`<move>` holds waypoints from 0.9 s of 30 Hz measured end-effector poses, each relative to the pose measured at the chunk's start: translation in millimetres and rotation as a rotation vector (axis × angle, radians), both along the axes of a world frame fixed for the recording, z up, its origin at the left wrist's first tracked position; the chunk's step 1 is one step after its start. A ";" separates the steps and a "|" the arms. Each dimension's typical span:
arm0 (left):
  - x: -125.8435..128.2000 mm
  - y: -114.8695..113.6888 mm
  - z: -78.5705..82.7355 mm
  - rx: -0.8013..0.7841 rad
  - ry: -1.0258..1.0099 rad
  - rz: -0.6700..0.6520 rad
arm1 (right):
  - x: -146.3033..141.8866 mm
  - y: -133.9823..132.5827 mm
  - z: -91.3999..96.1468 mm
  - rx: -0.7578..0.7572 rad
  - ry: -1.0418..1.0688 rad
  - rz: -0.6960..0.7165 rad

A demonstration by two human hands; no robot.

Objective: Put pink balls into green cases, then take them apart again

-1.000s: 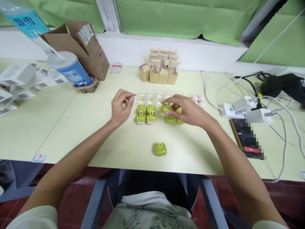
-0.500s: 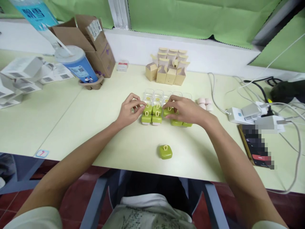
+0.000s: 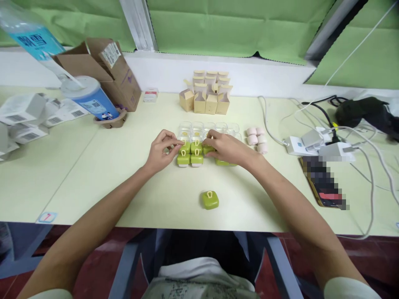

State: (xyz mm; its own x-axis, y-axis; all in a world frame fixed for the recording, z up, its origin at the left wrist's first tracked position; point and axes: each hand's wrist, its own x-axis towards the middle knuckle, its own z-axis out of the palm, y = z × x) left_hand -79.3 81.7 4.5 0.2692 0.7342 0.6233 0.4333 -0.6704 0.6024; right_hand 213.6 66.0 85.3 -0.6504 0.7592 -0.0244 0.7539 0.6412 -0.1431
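Small green square cases with yellow loops stand packed together at the middle of the pale table. My left hand rests at their left side, fingers curled, the fingertips touching the back left case. My right hand lies over the right part of the group, fingers closed on a green case pressed against the others. One more green case sits alone nearer the front edge. Clear plastic boxes stand in a row just behind the group.
Tan open cartons stand at the back. Pink round pieces lie right of the clear boxes. A power strip with cables and a phone are at right. A blue cup, a brown box and white boxes are at left.
My right hand has brought a green case leftward against the left block of cases. My left hand has closed in to the block's left side.
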 end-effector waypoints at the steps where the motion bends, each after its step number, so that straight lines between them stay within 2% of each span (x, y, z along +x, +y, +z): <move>1: 0.1 0.2 0.1 0.002 0.000 -0.004 | 0.1 0.2 -0.6 0.005 0.002 -0.006; 8: -0.9 -1.1 0.6 -0.010 0.032 0.001 | 5.8 12.9 -8.2 -0.019 0.182 0.020; 14: -1.3 -0.8 -3.4 -0.052 -0.020 -0.004 | 5.6 10.8 -2.5 -0.033 0.165 -0.003; 27: -1.0 -1.7 1.4 -0.068 0.063 0.015 | 3.8 8.0 2.6 -0.011 0.183 0.004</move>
